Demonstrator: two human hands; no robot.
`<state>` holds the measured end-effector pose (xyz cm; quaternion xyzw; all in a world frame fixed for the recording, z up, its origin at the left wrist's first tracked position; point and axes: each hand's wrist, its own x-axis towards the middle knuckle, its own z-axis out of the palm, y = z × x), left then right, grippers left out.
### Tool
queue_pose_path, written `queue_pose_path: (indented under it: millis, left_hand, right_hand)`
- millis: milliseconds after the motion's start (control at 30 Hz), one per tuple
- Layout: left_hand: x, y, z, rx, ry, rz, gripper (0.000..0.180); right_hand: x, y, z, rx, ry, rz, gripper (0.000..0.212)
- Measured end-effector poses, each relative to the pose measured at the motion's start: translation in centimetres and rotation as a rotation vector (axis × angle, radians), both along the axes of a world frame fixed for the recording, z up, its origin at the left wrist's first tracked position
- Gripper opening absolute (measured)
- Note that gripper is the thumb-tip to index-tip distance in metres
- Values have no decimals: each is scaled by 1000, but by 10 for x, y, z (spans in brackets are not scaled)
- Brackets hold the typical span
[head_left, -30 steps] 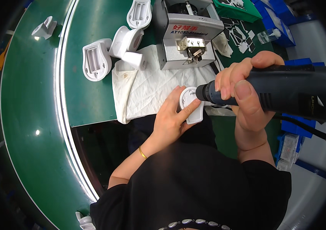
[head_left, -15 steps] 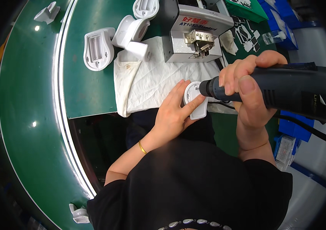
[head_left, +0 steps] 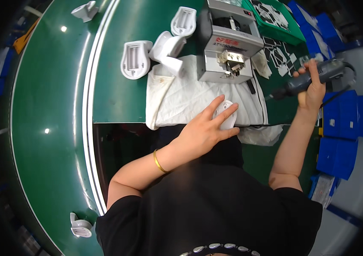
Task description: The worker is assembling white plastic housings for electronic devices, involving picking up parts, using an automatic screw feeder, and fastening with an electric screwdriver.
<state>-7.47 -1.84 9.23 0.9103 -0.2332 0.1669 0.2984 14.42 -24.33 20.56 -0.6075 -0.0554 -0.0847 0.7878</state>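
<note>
My left hand [head_left: 205,130] steadies a small white plastic housing [head_left: 229,121] at the front edge of a white cloth [head_left: 194,100]. Its fingers are spread across and around the part, hiding some of it. Off to the right, my right hand [head_left: 311,87] is wrapped round a dark electric screwdriver [head_left: 297,84], whose tip points left and down, apart from the housing. Beyond the cloth stands a grey screw feeder [head_left: 228,47] with a metal head. More white housings lie left of it, one with an open battery bay [head_left: 135,59], one on its side [head_left: 166,49].
Along my left runs a green conveyor [head_left: 49,166] carrying a white housing [head_left: 85,11] far off and another [head_left: 80,225] near me. A green bin [head_left: 294,37] and flat black-and-white pieces [head_left: 279,56] sit at the far right. Blue bins [head_left: 339,155] stand right of my arm.
My right hand has drawn the screwdriver away from the housing, to the far right. My left hand stays on the housing, its fingers now spread wider. The view has shifted slightly.
</note>
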Motion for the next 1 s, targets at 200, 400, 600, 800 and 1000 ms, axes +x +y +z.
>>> queue_pose_path:
  millis: [200, 400, 600, 800, 1000]
  left_hand:
    - [-11, 43, 33, 72, 156, 52, 31]
    - [-24, 141, 48, -269, -252, 771, 52]
    - [-23, 383, -45, -363, -325, 1445, 54]
    - [-38, 443, -82, -135, 23, 1606, 58]
    - [-27, 346, 2, -221, 193, 1041, 53]
  right_hand:
    - [116, -147, -120, -270, 329, -222, 26]
    - [128, -151, -149, -373, 383, -376, 28]
    - [144, -142, -143, -694, 297, -447, 38]
    - [142, -139, -136, -1266, 93, -435, 66]
    - [124, -56, -109, -1208, -239, -221, 25]
